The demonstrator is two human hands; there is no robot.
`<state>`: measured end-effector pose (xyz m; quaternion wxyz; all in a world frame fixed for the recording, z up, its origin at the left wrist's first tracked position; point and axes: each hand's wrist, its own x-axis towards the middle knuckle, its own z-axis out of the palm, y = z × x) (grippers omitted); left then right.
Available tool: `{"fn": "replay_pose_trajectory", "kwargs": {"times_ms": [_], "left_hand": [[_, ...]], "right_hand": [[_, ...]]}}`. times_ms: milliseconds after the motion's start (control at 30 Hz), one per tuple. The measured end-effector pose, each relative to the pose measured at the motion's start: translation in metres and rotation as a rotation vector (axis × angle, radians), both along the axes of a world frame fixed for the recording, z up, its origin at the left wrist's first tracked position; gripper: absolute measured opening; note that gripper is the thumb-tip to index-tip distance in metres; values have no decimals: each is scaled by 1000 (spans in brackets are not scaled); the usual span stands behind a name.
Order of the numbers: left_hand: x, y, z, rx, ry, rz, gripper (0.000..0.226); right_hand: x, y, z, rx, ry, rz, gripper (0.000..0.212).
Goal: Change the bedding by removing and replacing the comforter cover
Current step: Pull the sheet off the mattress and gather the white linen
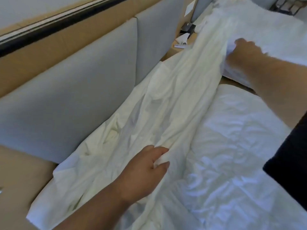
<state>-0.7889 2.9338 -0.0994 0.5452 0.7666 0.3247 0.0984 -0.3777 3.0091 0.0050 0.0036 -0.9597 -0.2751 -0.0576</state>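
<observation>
Left hand [146, 168] pinches a fold of the cream comforter cover [166, 100] between thumb and curled fingers, low on the bed beside the grey padded headboard [74, 97]. That cover runs as a long rumpled band from the near corner up toward the small nightstand [181, 47]. To its right lies the whiter quilted comforter [232, 146], spread over the bed. Farther right, the right hand [240, 50], blurred, grips a bunched edge of white fabric at the far end; whether cover or comforter, I cannot tell. To do this step well, both hands should probably keep one seam taut between them, so the cover's edge lines up straight along the comforter before the corners are matched.
</observation>
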Motion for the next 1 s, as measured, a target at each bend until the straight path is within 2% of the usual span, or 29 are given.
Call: {"fn": "replay_pose_trajectory", "kwargs": {"times_ms": [67, 100, 133, 200, 233, 267, 333, 400, 467, 567, 633, 700, 767, 867, 933, 1000], "left_hand": [[17, -8, -28, 27, 98, 13, 41], [24, -12, -44, 16, 133, 23, 45], [30, -16, -58, 5, 158, 16, 47], [37, -25, -84, -45, 165, -39, 43], [36, -30, -96, -76, 162, -64, 40], [32, -36, -108, -94, 182, -90, 40], [13, -49, -130, -95, 259, -188, 48], [-10, -60, -149, -93, 323, -277, 50], [-33, -67, -164, -63, 353, -268, 48], [-60, -69, -171, 3, 366, -222, 37], [-77, -62, -170, 27, 302, -103, 23], [-91, -45, -159, -2, 261, 116, 8], [-97, -22, -142, -41, 253, 310, 23], [-98, 8, -114, 9, 190, 533, 47], [-98, 18, -92, 69, 182, 581, 43], [-92, 9, -66, 108, 187, 553, 37]], "right_hand": [[-62, -14, -52, 176, 348, 106, 55], [-101, -31, -84, 257, 586, 85, 66], [-151, -53, -114, 314, 883, 5, 75], [-227, -106, -174, 391, 1492, -252, 78], [-254, -130, -198, 469, 1676, -381, 75], [-272, -150, -216, 540, 1750, -461, 71], [-288, -178, -237, 571, 1711, -478, 54], [-290, -193, -247, 476, 1520, -448, 29], [-289, -201, -247, 494, 1355, -470, 28], [-282, -204, -234, 705, 1278, -583, 30], [-270, -206, -221, 713, 1171, -521, 35], [-250, -215, -205, 726, 1126, -438, 38], [-225, -235, -183, 711, 1152, -323, 35], [-188, -275, -155, 391, 1009, -169, 38], [-161, -309, -149, 239, 850, -170, 35], [-131, -348, -149, 260, 758, -270, 27]]}}
